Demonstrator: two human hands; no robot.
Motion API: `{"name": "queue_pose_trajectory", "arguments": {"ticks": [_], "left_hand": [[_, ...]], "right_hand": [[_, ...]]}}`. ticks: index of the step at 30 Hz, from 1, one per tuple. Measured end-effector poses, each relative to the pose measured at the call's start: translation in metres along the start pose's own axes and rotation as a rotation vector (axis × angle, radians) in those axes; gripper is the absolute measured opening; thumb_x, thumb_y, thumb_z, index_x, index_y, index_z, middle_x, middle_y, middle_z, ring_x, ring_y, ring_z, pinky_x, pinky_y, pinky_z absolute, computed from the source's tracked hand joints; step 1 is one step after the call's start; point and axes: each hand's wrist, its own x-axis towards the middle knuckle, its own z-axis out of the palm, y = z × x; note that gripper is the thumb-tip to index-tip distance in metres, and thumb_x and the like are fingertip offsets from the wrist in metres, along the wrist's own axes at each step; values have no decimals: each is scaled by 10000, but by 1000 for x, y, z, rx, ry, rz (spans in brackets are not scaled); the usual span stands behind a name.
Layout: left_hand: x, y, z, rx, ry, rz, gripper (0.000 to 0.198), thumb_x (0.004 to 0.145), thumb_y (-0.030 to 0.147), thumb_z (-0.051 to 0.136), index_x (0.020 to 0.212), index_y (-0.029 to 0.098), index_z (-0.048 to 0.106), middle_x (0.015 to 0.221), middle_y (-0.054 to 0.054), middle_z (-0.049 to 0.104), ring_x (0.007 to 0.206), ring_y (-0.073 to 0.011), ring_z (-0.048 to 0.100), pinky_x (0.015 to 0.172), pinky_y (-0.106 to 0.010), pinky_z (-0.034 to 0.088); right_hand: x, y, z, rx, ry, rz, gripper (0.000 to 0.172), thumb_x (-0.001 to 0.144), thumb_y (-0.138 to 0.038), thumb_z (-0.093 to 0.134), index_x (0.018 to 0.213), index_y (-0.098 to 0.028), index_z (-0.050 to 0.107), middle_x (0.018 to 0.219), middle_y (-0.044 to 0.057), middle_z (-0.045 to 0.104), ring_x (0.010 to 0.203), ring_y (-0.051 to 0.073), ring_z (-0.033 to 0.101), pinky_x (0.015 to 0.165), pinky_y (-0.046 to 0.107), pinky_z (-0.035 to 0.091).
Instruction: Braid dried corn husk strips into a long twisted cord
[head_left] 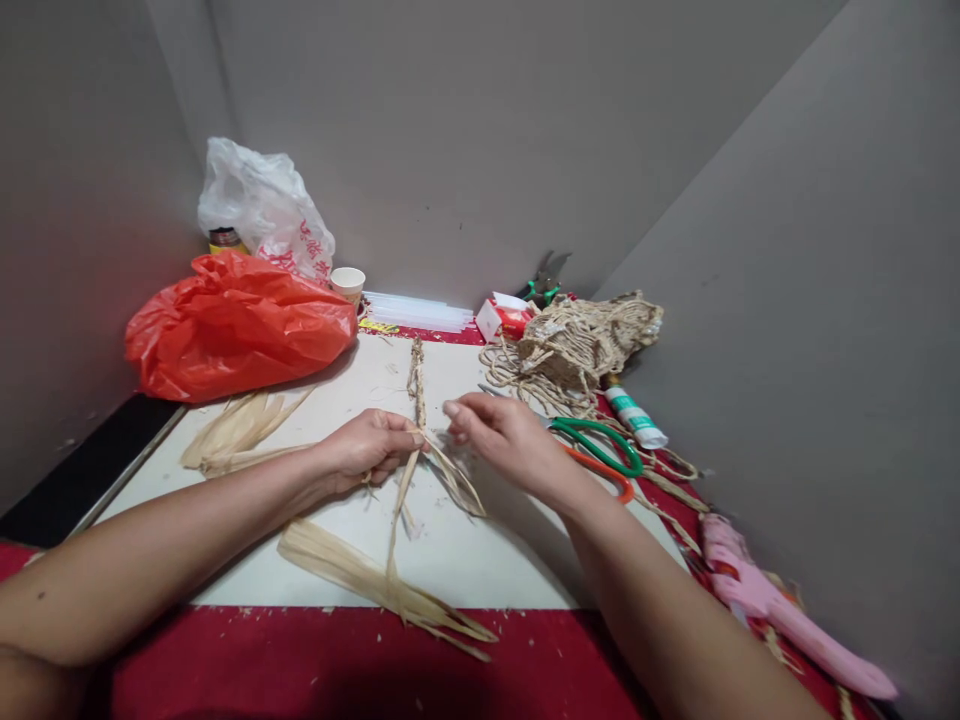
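A braided cord of dried husk (420, 385) lies lengthwise on the white board (525, 560). My left hand (375, 445) pinches its near end between thumb and fingertips. Loose husk strands (457, 480) fan out from that pinch toward me and to the right. Just right of the braid, my right hand (499, 435) hovers with its fingers curled together; whatever they may hold is hidden. Scissors with green and orange handles (600, 445) lie beyond my right wrist. Flat husk strips (337, 560) rest below my left forearm, and more husk (240, 430) lies to its left.
A red plastic bag (240, 325), a white plastic bag (262, 200) and a paper cup (348, 283) stand at the back left. Translucent glue sticks (420, 311) lie behind the board. Coiled cord (592, 340) and a pink glue gun (787, 610) are on the right. Grey walls enclose the table.
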Motion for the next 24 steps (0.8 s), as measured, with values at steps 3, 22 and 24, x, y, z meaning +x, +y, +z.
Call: {"name": "queue_pose_trajectory", "arguments": {"ticks": [3,22,24], "left_hand": [[1,-1,-1,11,-32,25,174,751,302,597,701,140,558,382,99,263,333,-35,141,345,-213,92],[0,4,-8,400,35,161,233,788,339,477,673,148,543,421,77,320,359,-63,228,380,-223,160],[-2,5,-9,592,131,246,242,799,314,447,691,135,569,483,46,408,420,-74,313,428,-216,233]], "right_hand": [[10,19,22,303,-240,152,451,849,-551,407,657,-159,522,502,-9,478,430,89,378,436,222,285],[21,36,29,729,-406,336,427,736,-470,623,537,-171,392,400,-103,273,315,15,163,304,182,88],[20,34,31,786,-380,361,406,725,-464,634,546,-165,427,378,-107,267,306,15,152,304,181,79]]}}
